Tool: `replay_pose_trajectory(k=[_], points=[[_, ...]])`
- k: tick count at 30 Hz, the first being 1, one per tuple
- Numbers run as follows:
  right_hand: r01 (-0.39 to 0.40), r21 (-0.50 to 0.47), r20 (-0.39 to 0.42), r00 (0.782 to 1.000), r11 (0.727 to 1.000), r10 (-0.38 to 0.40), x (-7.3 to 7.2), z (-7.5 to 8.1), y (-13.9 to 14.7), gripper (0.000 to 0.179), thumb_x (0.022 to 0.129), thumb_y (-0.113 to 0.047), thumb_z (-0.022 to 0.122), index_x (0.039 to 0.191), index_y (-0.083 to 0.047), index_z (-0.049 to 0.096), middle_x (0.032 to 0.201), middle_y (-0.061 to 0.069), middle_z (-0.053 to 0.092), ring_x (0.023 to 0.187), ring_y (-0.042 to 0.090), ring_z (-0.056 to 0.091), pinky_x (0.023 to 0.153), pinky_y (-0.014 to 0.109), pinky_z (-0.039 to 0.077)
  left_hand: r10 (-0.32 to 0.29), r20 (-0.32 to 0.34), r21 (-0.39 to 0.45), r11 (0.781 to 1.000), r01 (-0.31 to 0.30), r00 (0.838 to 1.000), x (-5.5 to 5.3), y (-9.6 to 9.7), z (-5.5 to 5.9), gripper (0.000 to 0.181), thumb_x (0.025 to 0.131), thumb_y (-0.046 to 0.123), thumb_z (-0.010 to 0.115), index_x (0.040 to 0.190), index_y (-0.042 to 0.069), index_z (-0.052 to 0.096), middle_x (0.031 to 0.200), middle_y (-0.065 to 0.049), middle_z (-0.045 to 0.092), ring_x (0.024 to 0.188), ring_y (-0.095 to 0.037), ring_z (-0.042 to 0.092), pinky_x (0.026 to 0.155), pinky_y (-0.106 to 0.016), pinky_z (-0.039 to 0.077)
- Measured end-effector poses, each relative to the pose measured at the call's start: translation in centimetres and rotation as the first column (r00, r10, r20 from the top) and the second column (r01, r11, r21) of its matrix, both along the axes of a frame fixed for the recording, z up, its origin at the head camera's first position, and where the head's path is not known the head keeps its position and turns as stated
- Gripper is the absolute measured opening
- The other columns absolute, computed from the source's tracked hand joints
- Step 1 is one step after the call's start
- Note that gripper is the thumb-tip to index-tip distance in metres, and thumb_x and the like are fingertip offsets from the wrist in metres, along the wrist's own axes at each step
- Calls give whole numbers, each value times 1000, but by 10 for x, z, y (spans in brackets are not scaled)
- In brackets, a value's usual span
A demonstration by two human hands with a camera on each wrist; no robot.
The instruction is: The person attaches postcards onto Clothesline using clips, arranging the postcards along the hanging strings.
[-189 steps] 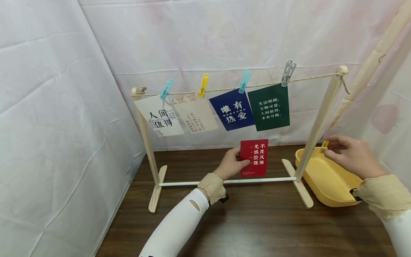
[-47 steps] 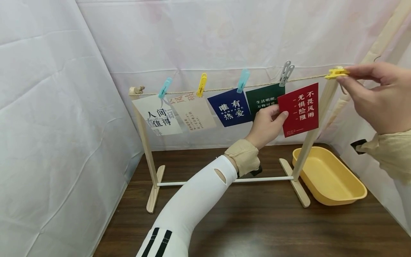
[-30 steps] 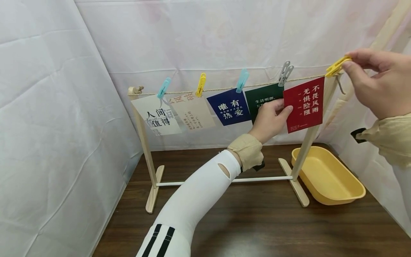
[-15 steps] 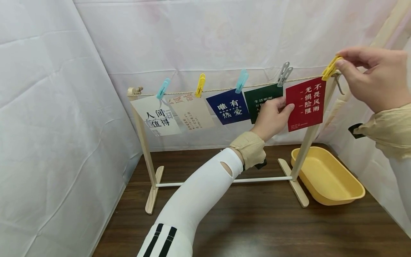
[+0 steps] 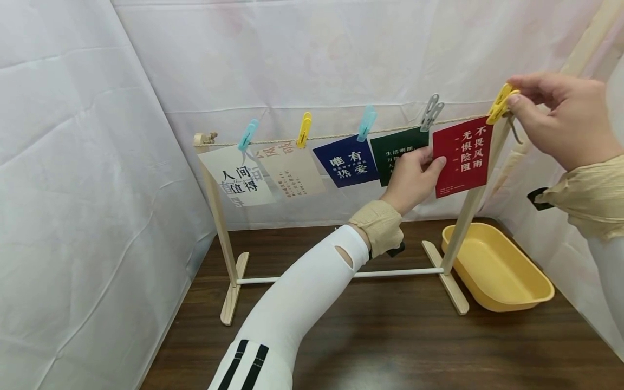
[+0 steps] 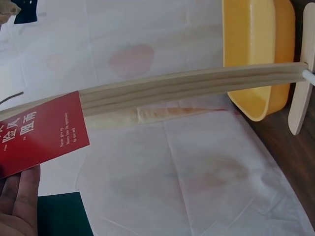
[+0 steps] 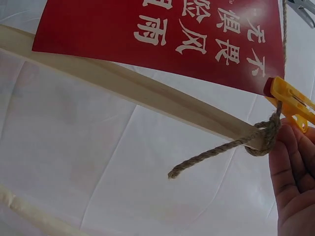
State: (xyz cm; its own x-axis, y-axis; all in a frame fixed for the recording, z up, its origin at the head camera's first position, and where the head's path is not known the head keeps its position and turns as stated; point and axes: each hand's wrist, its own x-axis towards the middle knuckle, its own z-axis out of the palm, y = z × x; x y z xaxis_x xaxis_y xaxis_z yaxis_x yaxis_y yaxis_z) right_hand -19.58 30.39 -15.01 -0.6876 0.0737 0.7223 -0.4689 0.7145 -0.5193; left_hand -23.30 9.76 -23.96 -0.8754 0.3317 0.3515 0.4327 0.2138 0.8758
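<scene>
A red card (image 5: 460,157) with white characters is at the right end of the rope (image 5: 336,136). My left hand (image 5: 411,176) pinches its left edge, overlapping the green card (image 5: 390,149) behind. My right hand (image 5: 567,119) pinches a yellow clothespin (image 5: 499,105) at the card's upper right corner. In the right wrist view, the clothespin's jaws sit over that corner, beside the rope knot (image 7: 266,137) on the wooden post. Farther left hang a blue card (image 5: 343,168), a beige card (image 5: 294,173) and a white card (image 5: 239,187), each under its own clothespin.
The wooden rack's right post (image 5: 468,216) stands beside a yellow plastic basin (image 5: 502,271) on the dark wood table (image 5: 390,341). A white crossbar (image 5: 400,273) joins the rack's feet. Pale cloth (image 5: 317,59) hangs behind and at the sides.
The red card was raised from low by the crossbar to the rope. The right hand brought the yellow clothespin from the basin, then tilted it down onto the card's corner.
</scene>
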Motion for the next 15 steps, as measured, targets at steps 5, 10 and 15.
replay_pose_trajectory(k=[5,10,15], points=[[36,-24,8,999,999,-36,2,-2,0,39,104,-19,66,138,-1,73,94,-41,60,82,-18,59,66,-1,41,-8,-42,-2,1000,8,999,-3,-4,-5,30,112,21,63,136,6,73,122,-4,81,94,-2,70,83,-10,56],[84,-71,26,996,994,-82,10,-2,0,39,103,-24,68,140,-13,74,97,-39,62,90,-16,58,77,3,42,3,-86,-14,1000,-4,996,-6,-10,-11,28,112,22,63,129,4,76,117,-6,82,92,-1,67,81,-7,53],[64,-138,-9,998,988,-66,18,-5,-6,34,101,-18,70,134,-11,77,97,-36,66,92,-11,60,87,9,43,-24,-63,32,999,26,998,-5,-15,-17,27,112,21,64,127,3,76,115,-7,82,92,-2,72,81,-10,56]])
